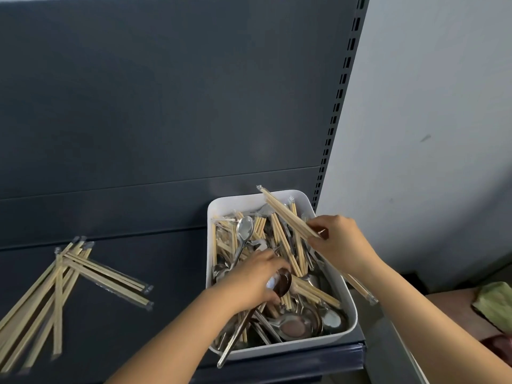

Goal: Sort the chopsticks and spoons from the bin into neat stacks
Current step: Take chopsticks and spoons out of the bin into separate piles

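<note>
A white bin (347, 296) stands on the dark shelf at the right, full of wrapped wooden chopsticks and metal spoons mixed together. My left hand (253, 281) reaches into the bin and grips a metal spoon (281, 282) by its bowl end; the long handle slants down past the bin's front rim. My right hand (339, 238) holds a bundle of wrapped chopsticks (288, 217) above the bin, tips pointing up-left and tails sticking out past the bin's right side. A loose pile of wrapped chopsticks (63, 284) lies on the shelf at the left.
The dark shelf (171, 273) has a tall back panel behind it and a slotted upright (336, 106) at the right. Beyond the shelf's right edge are a pale wall and a brown surface with a green item (493, 303).
</note>
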### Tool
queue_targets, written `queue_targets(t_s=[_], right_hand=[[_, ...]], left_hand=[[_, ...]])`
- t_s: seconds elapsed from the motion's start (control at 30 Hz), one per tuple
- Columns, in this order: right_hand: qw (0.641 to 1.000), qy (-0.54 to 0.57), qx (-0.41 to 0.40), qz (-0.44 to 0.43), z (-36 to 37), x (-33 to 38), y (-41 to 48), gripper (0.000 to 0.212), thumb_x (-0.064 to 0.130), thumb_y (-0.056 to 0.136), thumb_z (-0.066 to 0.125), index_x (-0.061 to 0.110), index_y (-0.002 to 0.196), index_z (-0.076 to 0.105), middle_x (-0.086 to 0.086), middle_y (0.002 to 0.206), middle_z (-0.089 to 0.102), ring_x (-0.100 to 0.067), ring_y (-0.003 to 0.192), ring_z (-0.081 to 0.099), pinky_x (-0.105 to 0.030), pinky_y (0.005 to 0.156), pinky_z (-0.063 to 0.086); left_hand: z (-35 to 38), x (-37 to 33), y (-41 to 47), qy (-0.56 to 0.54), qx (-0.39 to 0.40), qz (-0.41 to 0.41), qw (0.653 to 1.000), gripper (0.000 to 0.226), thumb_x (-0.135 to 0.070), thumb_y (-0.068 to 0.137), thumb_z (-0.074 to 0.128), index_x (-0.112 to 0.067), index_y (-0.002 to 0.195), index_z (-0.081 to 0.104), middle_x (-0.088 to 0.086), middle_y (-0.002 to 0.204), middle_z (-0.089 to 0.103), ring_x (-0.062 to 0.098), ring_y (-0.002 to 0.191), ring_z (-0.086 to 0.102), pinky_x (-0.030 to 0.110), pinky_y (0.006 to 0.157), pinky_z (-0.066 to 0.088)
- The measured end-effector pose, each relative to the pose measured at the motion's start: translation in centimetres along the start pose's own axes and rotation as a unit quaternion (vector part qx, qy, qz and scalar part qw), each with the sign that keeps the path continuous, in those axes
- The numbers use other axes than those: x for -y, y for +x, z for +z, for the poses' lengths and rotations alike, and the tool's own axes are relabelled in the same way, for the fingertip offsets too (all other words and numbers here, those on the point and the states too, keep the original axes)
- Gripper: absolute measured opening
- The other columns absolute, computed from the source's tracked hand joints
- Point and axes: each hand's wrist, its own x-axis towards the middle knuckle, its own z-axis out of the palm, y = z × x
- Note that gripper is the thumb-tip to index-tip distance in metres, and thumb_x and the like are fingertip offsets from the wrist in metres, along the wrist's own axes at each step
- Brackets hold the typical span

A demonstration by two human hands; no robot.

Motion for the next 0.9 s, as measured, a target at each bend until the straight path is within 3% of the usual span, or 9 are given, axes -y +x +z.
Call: queue_targets(t_s=[0.07,0.2,0.3,0.4,0.53,0.73,0.9], right_hand=[[1.0,-0.001,0.0,0.004,0.1,0.1,-0.1,0.024,0.011,0.085,0.063,0.018,0.107,0.07,-0.001,0.091,0.069,-0.016,0.078,0.062,-0.025,0.072,0.052],[1.0,-0.001,-0.005,0.012,0.1,0.3,-0.3,0.025,0.01,0.085,0.062,0.018,0.108,0.07,0.0,0.089,0.069,-0.016,0.076,0.062,-0.025,0.071,0.052],[1.0,0.0,-0.007,0.015,0.1,0.5,-0.3,0.024,0.011,0.085,0.063,0.02,0.107,0.07,0.002,0.086,0.068,-0.013,0.072,0.06,-0.021,0.066,0.048],[1.0,0.0,-0.004,0.016,0.2,0.9,-0.2,0.025,0.011,0.085,0.063,0.02,0.107,0.07,0.002,0.088,0.069,-0.015,0.073,0.062,-0.025,0.068,0.052],[1.0,0.008,0.005,0.01,0.5,1.5,0.2,0.025,0.011,0.085,0.062,0.023,0.106,0.069,0.003,0.086,0.069,-0.019,0.071,0.064,-0.03,0.069,0.056],[0.999,0.033,-0.002,-0.027,0.7,2.8,1.1,0.024,0.01,0.086,0.062,0.022,0.105,0.07,0.002,0.082,0.07,-0.017,0.068,0.064,-0.031,0.068,0.057],[0.995,0.067,0.007,-0.075,1.6,5.1,2.5,0.019,0.011,0.086,0.062,0.022,0.098,0.071,0.006,0.08,0.07,-0.016,0.071,0.064,-0.034,0.072,0.055]], left_hand=[[-0.2,0.3,0.2,-0.021,-0.009,-0.005,1.0,0.056,-0.028,0.078,0.074,-0.027,0.128,0.048,-0.006,0.119,0.044,0.015,0.114,0.044,0.033,0.095,0.04],[-1.3,1.5,-0.1,-0.102,-0.034,-0.04,0.993,0.049,-0.027,0.076,0.075,-0.024,0.12,0.053,-0.01,0.118,0.046,0.011,0.109,0.047,0.028,0.094,0.04],[-2.3,2.4,-0.3,-0.136,-0.05,-0.067,0.987,0.042,-0.029,0.075,0.077,-0.031,0.109,0.051,-0.009,0.113,0.051,0.012,0.102,0.051,0.028,0.087,0.044],[-3.3,3.1,-0.6,-0.178,-0.092,-0.078,0.977,0.036,-0.027,0.073,0.079,-0.039,0.088,0.048,-0.013,0.101,0.056,0.01,0.091,0.056,0.025,0.076,0.046],[-4.9,3.4,-1.5,-0.237,-0.173,-0.096,0.951,0.033,-0.021,0.073,0.079,-0.035,0.083,0.051,-0.01,0.085,0.065,0.008,0.08,0.062,0.023,0.069,0.049],[-7.6,4.4,-4.7,-0.277,-0.347,-0.162,0.882,0.028,-0.02,0.072,0.08,-0.029,0.081,0.055,-0.006,0.082,0.068,0.009,0.075,0.064,0.023,0.065,0.049],[-8.3,6.0,-9.9,-0.292,-0.501,-0.261,0.771,0.029,-0.02,0.073,0.079,-0.03,0.084,0.054,-0.005,0.085,0.066,0.011,0.078,0.063,0.019,0.063,0.044]])
